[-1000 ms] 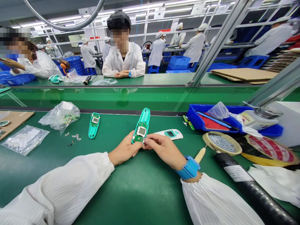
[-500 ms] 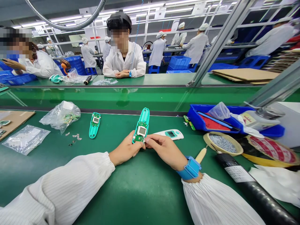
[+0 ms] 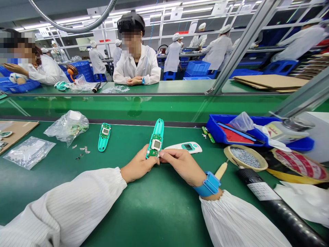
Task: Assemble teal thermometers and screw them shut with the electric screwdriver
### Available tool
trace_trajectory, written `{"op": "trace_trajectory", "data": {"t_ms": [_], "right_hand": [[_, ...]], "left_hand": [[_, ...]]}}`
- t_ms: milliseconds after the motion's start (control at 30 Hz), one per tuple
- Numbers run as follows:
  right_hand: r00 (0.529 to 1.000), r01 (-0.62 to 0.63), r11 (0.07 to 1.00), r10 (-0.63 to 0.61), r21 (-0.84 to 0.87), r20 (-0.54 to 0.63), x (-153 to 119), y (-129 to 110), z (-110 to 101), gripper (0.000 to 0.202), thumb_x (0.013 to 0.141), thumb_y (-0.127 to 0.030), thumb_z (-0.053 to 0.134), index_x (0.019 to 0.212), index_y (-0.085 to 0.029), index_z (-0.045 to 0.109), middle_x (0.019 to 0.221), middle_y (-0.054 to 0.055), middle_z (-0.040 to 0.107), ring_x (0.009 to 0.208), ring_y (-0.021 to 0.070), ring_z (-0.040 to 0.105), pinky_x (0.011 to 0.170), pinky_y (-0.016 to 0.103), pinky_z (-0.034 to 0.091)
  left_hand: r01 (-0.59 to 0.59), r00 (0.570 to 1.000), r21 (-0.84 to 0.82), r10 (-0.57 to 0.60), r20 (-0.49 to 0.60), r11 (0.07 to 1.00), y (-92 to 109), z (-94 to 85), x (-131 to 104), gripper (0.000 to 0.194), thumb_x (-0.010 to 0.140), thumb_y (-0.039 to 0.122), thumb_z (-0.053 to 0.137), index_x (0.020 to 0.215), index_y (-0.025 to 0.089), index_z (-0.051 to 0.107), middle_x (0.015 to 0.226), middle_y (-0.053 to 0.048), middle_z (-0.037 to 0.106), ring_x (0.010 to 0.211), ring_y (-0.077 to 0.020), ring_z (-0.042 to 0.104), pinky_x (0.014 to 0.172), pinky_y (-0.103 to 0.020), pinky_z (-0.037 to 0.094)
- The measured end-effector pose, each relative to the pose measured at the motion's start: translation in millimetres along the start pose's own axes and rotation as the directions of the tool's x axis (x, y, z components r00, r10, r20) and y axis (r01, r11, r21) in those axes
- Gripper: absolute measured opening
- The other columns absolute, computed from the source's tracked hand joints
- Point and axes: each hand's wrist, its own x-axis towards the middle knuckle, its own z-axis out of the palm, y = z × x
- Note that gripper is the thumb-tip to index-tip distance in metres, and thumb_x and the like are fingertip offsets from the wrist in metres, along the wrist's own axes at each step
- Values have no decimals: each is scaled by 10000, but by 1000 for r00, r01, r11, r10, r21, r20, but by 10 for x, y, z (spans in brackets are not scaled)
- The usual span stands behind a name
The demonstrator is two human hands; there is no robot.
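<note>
My left hand [image 3: 140, 164] is closed around the lower end of a teal thermometer housing [image 3: 159, 127], held tilted up above the mat. A green circuit board with a small square display [image 3: 156, 144] sits inside it. My right hand [image 3: 183, 164] is closed too, thumb and forefinger pinching at the housing's lower right edge; any small part between these fingertips is hidden. Just behind the right hand lies a white thermometer [image 3: 189, 147] with a teal-framed screen. A second teal housing with a board [image 3: 104, 138] rests on the mat to the left.
Plastic bags [image 3: 68, 128] and small loose pieces [image 3: 83, 149] lie left. On the right are a blue bin [image 3: 223, 135], a dish of screws [image 3: 244, 156], a yellow-handled tool [image 3: 221, 170], tape [image 3: 299, 163] and a black electric screwdriver [image 3: 272, 202]. A person [image 3: 137, 65] sits opposite.
Both hands and the teal housing stay nearly in place. The whole view has shifted very slightly. At the far left, a co-worker's hand now shows over a blue bin.
</note>
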Motion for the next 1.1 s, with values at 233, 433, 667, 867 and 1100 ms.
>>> {"op": "trace_trajectory", "data": {"t_ms": [233, 433, 667, 867, 1100], "right_hand": [[1000, 7, 1000, -7, 2, -27, -12, 29, 42, 286, 715, -396, 558, 551, -172, 625, 613, 14, 598, 654, 153, 542, 692, 281, 440], [1000, 9, 1000, -9, 19, -20, 10, 45, 24, 285, 719, -406, 557, 593, -157, 621, 650, 22, 600, 670, 148, 539, 698, 285, 443], [999, 31, 999, -31, 15, 20, 11, 4, -3, 293, 754, -428, 524, 707, -160, 632, 680, 14, 584, 692, 149, 538, 728, 310, 450], [993, 49, 971, -72, -236, -94, -9, -41, -113, 313, 773, -382, 497, 964, -181, 642, 877, 57, 658, 836, 209, 596, 789, 356, 465], [930, -11, 598, -288, -801, -228, -588, 49, -621, 344, 826, -387, 409, 1043, -210, 609, 1035, 78, 629, 943, 264, 577, 798, 405, 471]], "left_hand": [[-5, 1000, -14, 5, 24, 1000, -25, -14, -9, 144, 727, 225, 465, 828, 201, 365, 594, 93, 371, 395, -26, 242, 373, -177, 208], [30, 999, -40, -28, 41, 999, 21, -15, 13, 155, 712, 221, 478, 819, 195, 369, 527, 106, 340, 378, -29, 235, 380, -179, 198], [59, 998, -262, -48, 49, 963, 62, -35, 74, 174, 688, 272, 481, 810, 171, 409, 653, 40, 503, 377, -26, 319, 400, -198, 228], [87, 996, -326, -79, 38, 942, 51, -58, 87, 265, 657, 233, 557, 876, 156, 429, 801, -22, 573, 527, -77, 501, 464, -214, 323], [150, 989, -330, -143, 43, 932, 68, -43, 40, 228, 694, 214, 510, 900, 150, 435, 824, -37, 586, 498, -63, 481, 449, -213, 266]]}}
